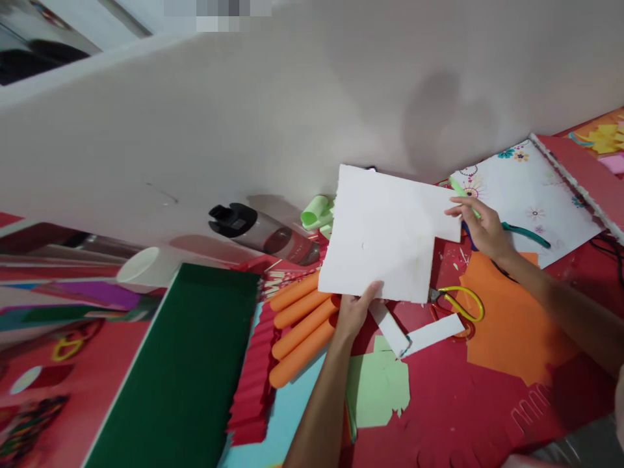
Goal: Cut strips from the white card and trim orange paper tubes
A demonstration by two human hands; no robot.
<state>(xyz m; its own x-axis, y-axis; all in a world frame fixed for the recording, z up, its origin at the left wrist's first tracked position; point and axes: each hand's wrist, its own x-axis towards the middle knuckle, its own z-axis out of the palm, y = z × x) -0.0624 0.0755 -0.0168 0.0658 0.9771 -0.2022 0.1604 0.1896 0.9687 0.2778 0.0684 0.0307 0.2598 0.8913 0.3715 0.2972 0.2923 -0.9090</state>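
A white board (383,227) with a notch cut from its lower right corner is raised above the red table. My left hand (357,311) grips its bottom edge, thumb on the front face. At the board's right side is my right hand (480,227), its fingers closed around a slim light green pen-like stick (458,188). Its fingertips are close to the board's edge; whether they touch it I cannot tell. Just below the board lie yellow-handled scissors (470,302) and narrow white strips (433,335). A teal-handled tool (526,234) rests beyond my right wrist.
Orange paper rolls (302,331) lie left of my left arm, beside a dark green board (185,370). A bottle (263,234) leans near the wall, with a white cup (149,270) farther left. Orange paper (511,325) and pale green paper (377,390) cover parts of the table.
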